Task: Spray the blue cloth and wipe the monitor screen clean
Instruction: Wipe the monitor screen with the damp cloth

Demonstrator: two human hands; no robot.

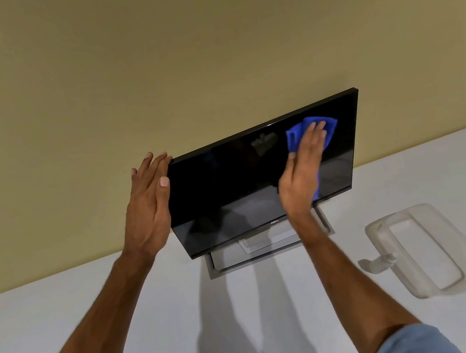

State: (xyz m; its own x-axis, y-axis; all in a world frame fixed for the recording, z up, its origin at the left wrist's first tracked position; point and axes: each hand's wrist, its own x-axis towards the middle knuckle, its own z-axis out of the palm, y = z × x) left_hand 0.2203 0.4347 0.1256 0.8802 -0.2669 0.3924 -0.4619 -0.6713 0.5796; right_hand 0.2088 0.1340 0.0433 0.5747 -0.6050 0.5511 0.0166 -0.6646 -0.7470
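Observation:
A black monitor stands on its grey stand on the white table, screen dark and facing me. My right hand lies flat on the upper right part of the screen and presses the blue cloth against the glass; the cloth sticks out above and beside my fingers. My left hand rests with fingers straight along the monitor's left edge, fingertips at its top left corner. A clear spray bottle lies on its side on the table to the right of the monitor.
The white table runs to a beige wall just behind the monitor. The monitor's stand base sits in front of and under the screen. The table's right corner lies past the bottle.

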